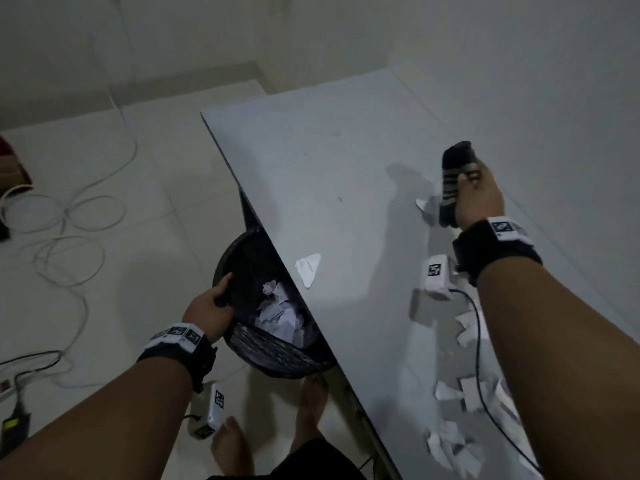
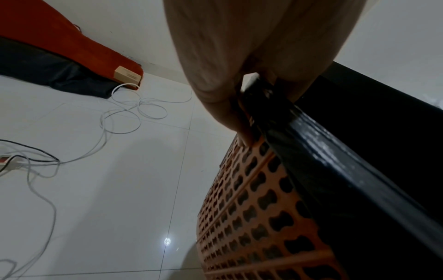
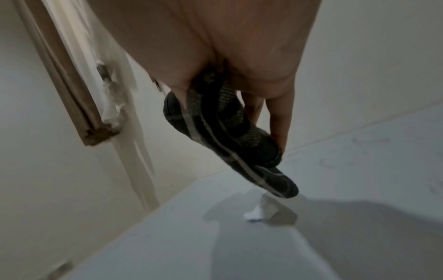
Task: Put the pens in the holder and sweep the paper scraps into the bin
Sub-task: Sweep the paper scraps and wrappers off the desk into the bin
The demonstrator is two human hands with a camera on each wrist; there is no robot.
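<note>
A round mesh bin [image 1: 277, 355] with a dark liner hangs tilted at the grey table's [image 1: 329, 161] left edge, with crumpled paper [image 1: 280, 313] inside it. My left hand [image 1: 221, 296] grips its rim, and the left wrist view shows the fingers [image 2: 230, 117] curled over the black rim of the orange lattice bin [image 2: 251, 208]. At the table's far right, my right hand [image 1: 474, 188] grips a dark striped cloth [image 1: 455, 174] just above the top. The cloth [image 3: 227, 136] hangs over a small paper scrap [image 3: 254, 214]. Another scrap [image 1: 308, 268] lies mid-table and several scraps [image 1: 450, 410] lie near me. No pens or holder are in view.
White cables [image 1: 69, 216] loop over the tiled floor on the left, by a power strip [image 2: 7, 161] and a red and dark bundle [image 2: 59, 56]. My bare feet [image 1: 311, 403] stand beside the bin. A wall runs along the table's right side. A door [image 3: 72, 85] stands beyond the table.
</note>
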